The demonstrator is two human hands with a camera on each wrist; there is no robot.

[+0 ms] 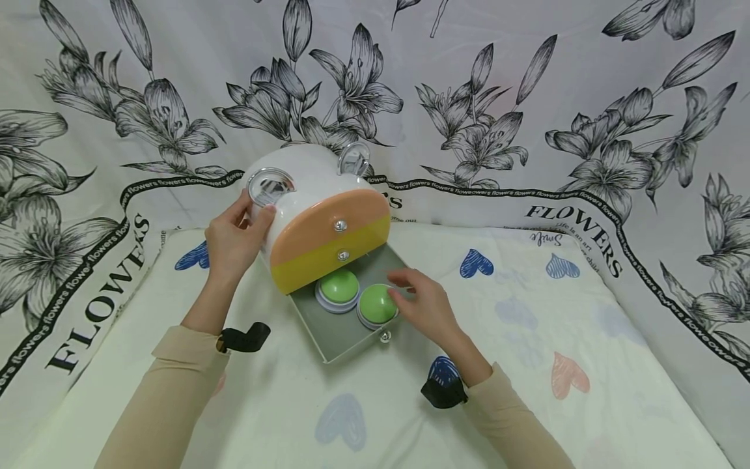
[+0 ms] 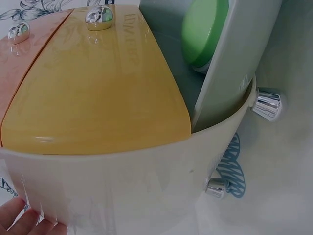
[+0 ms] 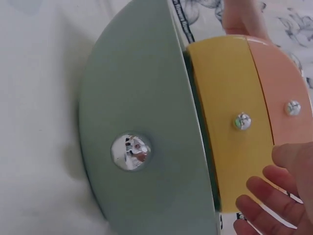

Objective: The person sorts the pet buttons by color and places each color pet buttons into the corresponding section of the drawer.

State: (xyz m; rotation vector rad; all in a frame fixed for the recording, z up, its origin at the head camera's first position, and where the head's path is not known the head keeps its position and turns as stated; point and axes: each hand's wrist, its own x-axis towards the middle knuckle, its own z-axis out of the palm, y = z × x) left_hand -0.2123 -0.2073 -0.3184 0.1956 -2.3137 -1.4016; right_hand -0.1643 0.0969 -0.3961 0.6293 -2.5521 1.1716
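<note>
A rounded white storage box (image 1: 310, 159) has a peach drawer (image 1: 313, 225) above a yellow drawer (image 1: 310, 267), both flush. Its grey-green bottom drawer (image 1: 334, 345) is pulled out. Inside it sit two round pots, one with a green lid (image 1: 338, 286) on the left, another with a green lid (image 1: 375, 304) near the drawer's right side. My left hand (image 1: 234, 241) touches the box's left side, its fingertips (image 2: 29, 223) resting on the white shell. Loosely bent, my right hand (image 1: 424, 306) hovers at the right-hand pot's edge; the right wrist view shows nothing held in it.
Two clear, silver-rimmed round pieces, the left ear-like piece (image 1: 269, 187) and the right one (image 1: 354, 158), top the box. Silver knobs include the bottom drawer's knob (image 1: 385, 337). A heart-print cloth (image 1: 515, 365) lies beneath, and a flower-print curtain (image 1: 469, 39) hangs behind.
</note>
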